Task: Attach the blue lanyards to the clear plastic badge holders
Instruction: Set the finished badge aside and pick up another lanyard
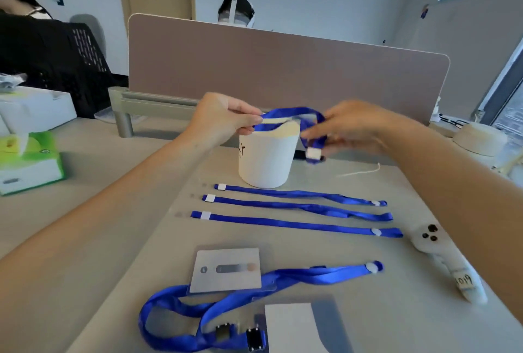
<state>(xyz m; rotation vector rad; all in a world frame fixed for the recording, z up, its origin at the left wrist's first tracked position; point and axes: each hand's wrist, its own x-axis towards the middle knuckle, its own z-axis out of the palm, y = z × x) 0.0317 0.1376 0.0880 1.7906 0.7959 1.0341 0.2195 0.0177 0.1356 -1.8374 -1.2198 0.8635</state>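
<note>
**A blue lanyard [294, 111] is pinched by the left hand [226, 117] and gripped near its white tab by the right hand [351, 129], just above a white cup [266, 160].**

The slick satin ribbon could be twisted or let slip, or the smooth round cup knocked, if it is drawn down carelessly. Three flat spare lanyards [297, 207] are laid straight on the matte desk [113, 239]. Nearer, a glossy rectangular badge holder [226, 270] is touched by another ribbon.

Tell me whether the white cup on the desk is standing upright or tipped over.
Upright: the white cup stands on its base on the desk, open rim facing up.
</note>
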